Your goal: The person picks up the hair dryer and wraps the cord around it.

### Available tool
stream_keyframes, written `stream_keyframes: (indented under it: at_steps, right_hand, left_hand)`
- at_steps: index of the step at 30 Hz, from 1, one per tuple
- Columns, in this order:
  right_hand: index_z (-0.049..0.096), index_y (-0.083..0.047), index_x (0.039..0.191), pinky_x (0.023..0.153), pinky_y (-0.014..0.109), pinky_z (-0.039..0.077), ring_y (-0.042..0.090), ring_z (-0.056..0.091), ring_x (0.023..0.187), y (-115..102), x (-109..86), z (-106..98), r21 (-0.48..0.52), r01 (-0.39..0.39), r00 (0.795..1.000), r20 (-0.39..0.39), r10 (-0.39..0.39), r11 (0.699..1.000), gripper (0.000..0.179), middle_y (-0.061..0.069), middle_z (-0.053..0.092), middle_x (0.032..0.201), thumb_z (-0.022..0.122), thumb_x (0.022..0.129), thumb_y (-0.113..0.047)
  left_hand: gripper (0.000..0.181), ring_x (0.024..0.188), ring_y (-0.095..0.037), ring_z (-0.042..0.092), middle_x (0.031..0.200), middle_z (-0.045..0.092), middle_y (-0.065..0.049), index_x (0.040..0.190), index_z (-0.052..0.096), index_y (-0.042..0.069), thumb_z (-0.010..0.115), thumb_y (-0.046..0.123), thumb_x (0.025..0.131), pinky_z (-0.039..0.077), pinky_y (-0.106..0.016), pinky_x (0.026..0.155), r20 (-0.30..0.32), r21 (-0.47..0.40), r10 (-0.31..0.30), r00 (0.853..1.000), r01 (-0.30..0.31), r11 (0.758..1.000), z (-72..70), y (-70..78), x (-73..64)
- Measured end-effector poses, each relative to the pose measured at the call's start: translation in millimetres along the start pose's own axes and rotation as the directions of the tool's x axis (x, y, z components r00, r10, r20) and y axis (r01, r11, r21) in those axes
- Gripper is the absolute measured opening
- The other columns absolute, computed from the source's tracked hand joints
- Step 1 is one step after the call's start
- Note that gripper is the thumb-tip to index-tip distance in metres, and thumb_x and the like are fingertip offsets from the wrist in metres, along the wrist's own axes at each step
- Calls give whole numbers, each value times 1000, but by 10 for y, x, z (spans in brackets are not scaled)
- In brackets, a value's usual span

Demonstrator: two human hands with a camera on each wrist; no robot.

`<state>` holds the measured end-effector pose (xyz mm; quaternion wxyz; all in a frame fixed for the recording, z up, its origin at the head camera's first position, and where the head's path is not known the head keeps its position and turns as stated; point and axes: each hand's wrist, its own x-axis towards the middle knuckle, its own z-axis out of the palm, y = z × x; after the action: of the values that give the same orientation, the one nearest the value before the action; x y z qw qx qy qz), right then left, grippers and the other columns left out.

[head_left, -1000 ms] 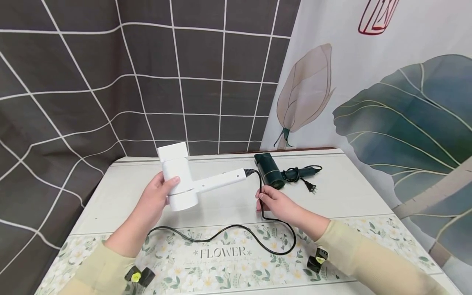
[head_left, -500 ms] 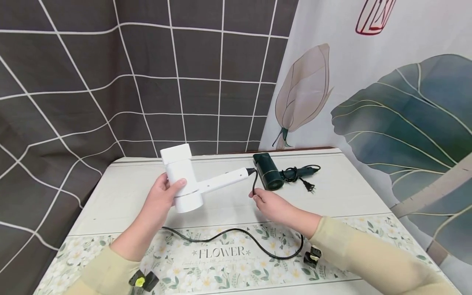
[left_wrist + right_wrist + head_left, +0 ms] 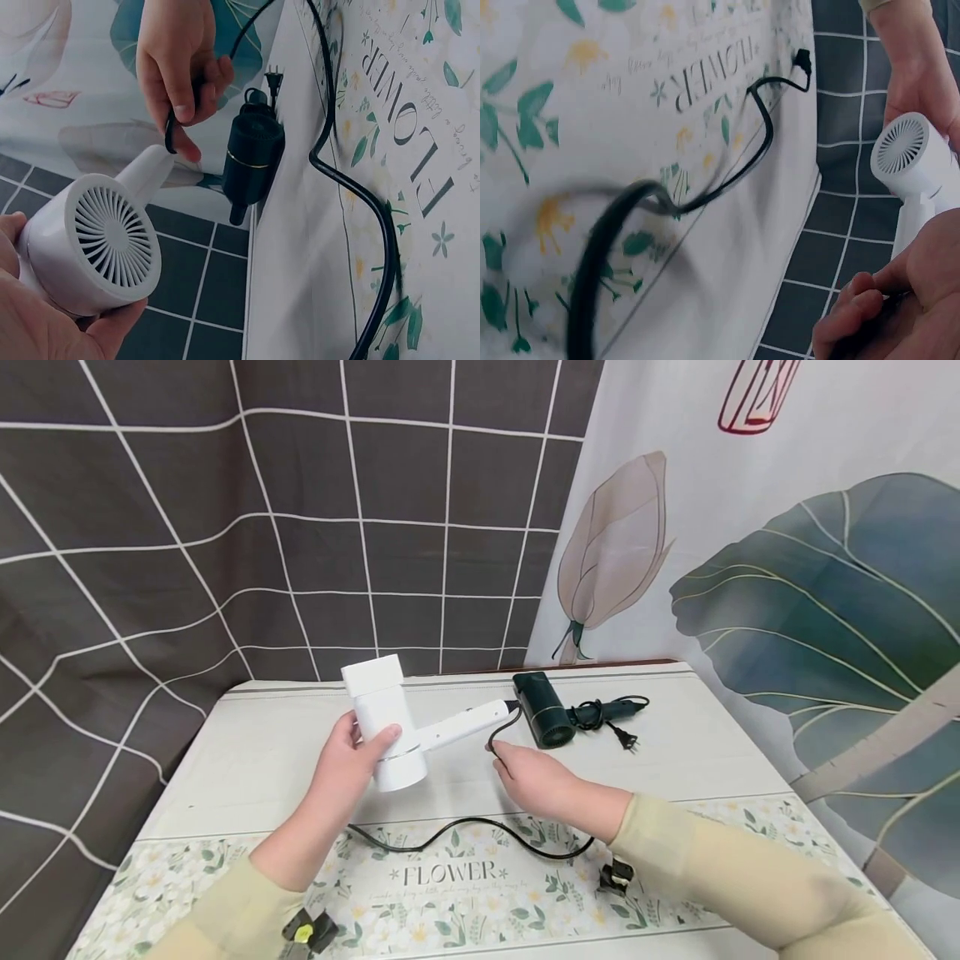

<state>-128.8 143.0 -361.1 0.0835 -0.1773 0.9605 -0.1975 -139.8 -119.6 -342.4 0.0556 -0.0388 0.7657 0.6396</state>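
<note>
A white hair dryer (image 3: 384,714) is held above the table by my left hand (image 3: 347,768), the thumb across the front of its barrel. Its handle points right, and the round vent grille (image 3: 114,236) faces the left wrist camera. Close to the handle's end, my right hand (image 3: 536,778) pinches the black power cord (image 3: 504,728) between thumb and fingers. The rest of the cord (image 3: 360,191) droops in a wavy line across the floral strip. In the right wrist view, the cord's plug (image 3: 802,60) lies near the table's edge.
A dark green hair dryer (image 3: 543,708) lies at the back of the table, its cord wound round the handle and its plug (image 3: 626,739) resting beside it. The white table cover (image 3: 247,752) has a floral band. Grid-patterned and leaf-printed curtains (image 3: 405,560) hang behind.
My left hand has brought the white hair dryer slightly right. My right hand has shifted left with the cord, bending it back below the handle, and the loop on the table has become shallower.
</note>
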Motion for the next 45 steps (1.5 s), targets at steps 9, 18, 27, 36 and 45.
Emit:
stream_keyframes:
  at_steps: [9, 18, 27, 36, 45]
  right_hand:
    - [58, -14, 98, 55, 31, 47, 13, 57, 63, -62, -2, -61, -349, 139, 977, -107, -186, 927, 15, -4, 57, 72, 50, 105, -24]
    - [57, -18, 86, 51, 27, 46, 10, 55, 60, -131, -3, -118, -558, 350, 855, -139, -500, 753, 16, -9, 57, 70, 60, 99, -26]
    - [62, -19, 88, 58, 25, 46, 10, 53, 69, -134, 76, -255, -557, 518, 734, -102, -672, 649, 12, -9, 56, 76, 63, 98, -25]
    - [66, -24, 97, 58, 24, 45, 6, 50, 70, -122, 146, -334, -474, 604, 714, -33, -699, 640, 9, -12, 57, 80, 61, 99, -31]
    - [51, -23, 80, 51, 22, 36, 4, 43, 59, -168, 168, -363, -473, 599, 736, 10, -677, 645, 27, -14, 43, 67, 57, 100, -40]
  left_hand:
    - [83, 135, -33, 45, 153, 39, -17, 155, 24, 8, 69, 38, 93, 44, -49, 105, -17, 33, 4, 1000, -3, 999, 14, 12, -23]
    - [86, 134, -35, 45, 153, 38, -18, 155, 24, 9, 69, 44, 91, 44, -51, 104, -8, 94, 2, 1000, -1, 996, 26, 11, -28]
    - [83, 131, -34, 48, 150, 43, -18, 154, 28, 9, 68, 46, 91, 46, -50, 102, 13, 122, 25, 1000, -26, 992, 57, -9, -27]
    - [71, 118, -30, 58, 140, 54, -14, 151, 37, 12, 66, 43, 94, 51, -46, 94, 41, 136, 32, 999, -38, 990, 66, -5, -50]
    - [67, 122, -32, 56, 143, 52, -18, 151, 38, 9, 67, 31, 94, 51, -46, 96, 126, 143, 65, 990, -83, 986, 34, -3, -86]
